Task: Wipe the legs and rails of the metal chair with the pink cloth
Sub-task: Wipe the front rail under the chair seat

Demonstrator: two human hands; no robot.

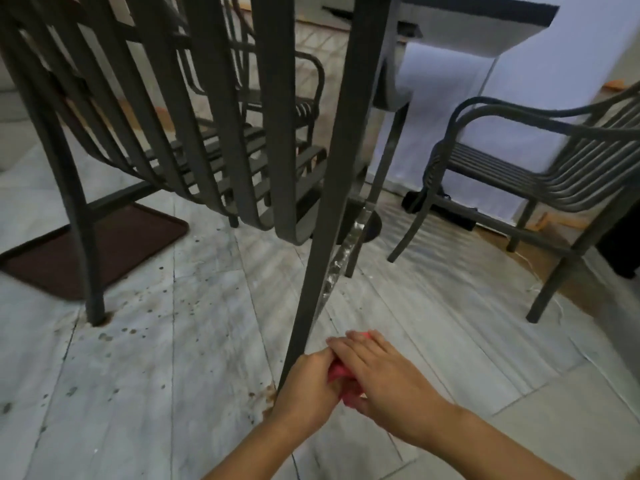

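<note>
Low in the near middle of the scene, both hands meet at the foot of a dark metal chair leg [332,188] that runs from the top of the view down to the pale marble floor [166,358]. The pink cloth [341,372] is bunched between the hands, just right of the leg's lower end, and only a few folds of it show. The left hand [304,389] has its fingers curled round the cloth, its knuckles close against the leg near the floor. The right hand [377,372] lies over the cloth from the right with its fingers fairly straight and laid flat on top, pressing it; whether its thumb hooks under the fabric cannot be told. The leg belongs to the metal chair [221,133] whose curved slats fill the upper left and middle, with another leg [79,216] standing to the far left on the floor. A strip of clear crinkled plastic [343,251] hangs along the right side of the near leg. A dark brown mat [114,244] lies on the floor to the left, under the chair. To the right stands a second metal chair [540,161], and behind it a white-draped table [485,32]. Brown spots fleck the floor near the left leg.
</note>
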